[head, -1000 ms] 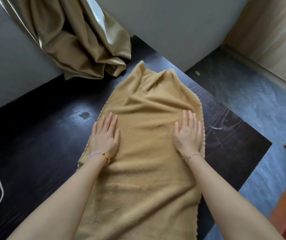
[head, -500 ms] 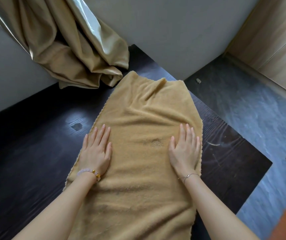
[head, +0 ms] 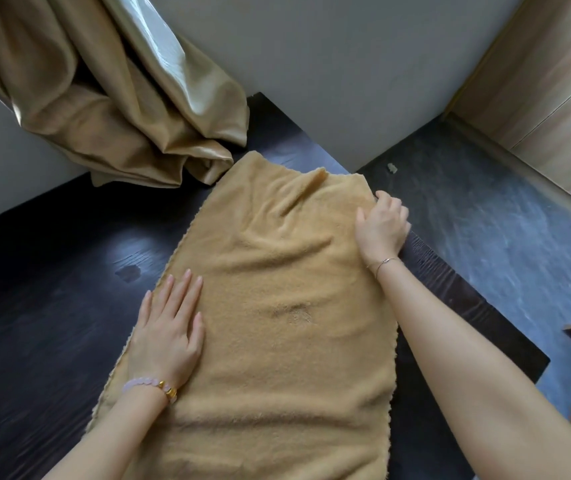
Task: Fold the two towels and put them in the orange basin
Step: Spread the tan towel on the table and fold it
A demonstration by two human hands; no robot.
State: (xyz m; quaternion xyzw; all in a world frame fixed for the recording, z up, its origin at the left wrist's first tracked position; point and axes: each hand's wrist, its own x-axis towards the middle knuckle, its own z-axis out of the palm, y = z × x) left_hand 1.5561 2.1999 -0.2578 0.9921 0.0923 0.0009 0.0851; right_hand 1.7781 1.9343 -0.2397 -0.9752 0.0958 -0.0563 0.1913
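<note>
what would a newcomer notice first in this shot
A mustard-yellow towel lies spread lengthwise down the middle of a dark table. The left hand presses flat on the towel's left edge, while the right hand curls round its far right edge, near the corner. Behind, at upper left, a shiny gold curtain bunches down onto the table's far side.
</note>
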